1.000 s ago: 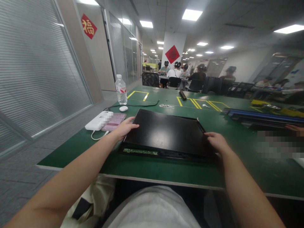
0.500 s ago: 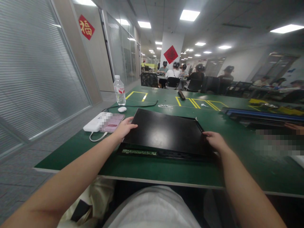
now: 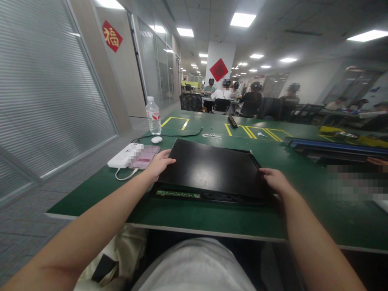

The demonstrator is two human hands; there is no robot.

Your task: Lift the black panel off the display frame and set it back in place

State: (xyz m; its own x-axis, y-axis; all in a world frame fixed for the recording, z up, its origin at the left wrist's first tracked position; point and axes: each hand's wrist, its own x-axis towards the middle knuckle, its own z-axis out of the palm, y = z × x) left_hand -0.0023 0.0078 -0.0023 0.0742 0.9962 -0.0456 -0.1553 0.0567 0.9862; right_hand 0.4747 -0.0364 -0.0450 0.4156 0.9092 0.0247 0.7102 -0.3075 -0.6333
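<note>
A flat, glossy black panel (image 3: pixel 209 165), like a display screen, lies slightly askew over a black frame (image 3: pixel 236 199) on the green table. Along the frame's near side a strip of green circuit board (image 3: pixel 178 194) shows. My left hand (image 3: pixel 160 163) grips the panel's left edge, thumb on top and fingers partly hidden beneath. At the right edge my right hand (image 3: pixel 275 180) pinches the panel's rim near the frame; its lower fingers are hidden. What lies under the panel cannot be seen.
Left on the table (image 3: pixel 100 198) are a white power bank (image 3: pixel 121 155), a phone (image 3: pixel 147 157), a water bottle (image 3: pixel 153 117) and a small white case (image 3: pixel 157 140). A black cable (image 3: pixel 182 135) runs behind the panel. Long dark bars (image 3: pixel 327 146) lie at right, near another person's hand (image 3: pixel 378 161).
Both hands keep their hold and the panel stays in place over the frame. The view has shifted very slightly.
</note>
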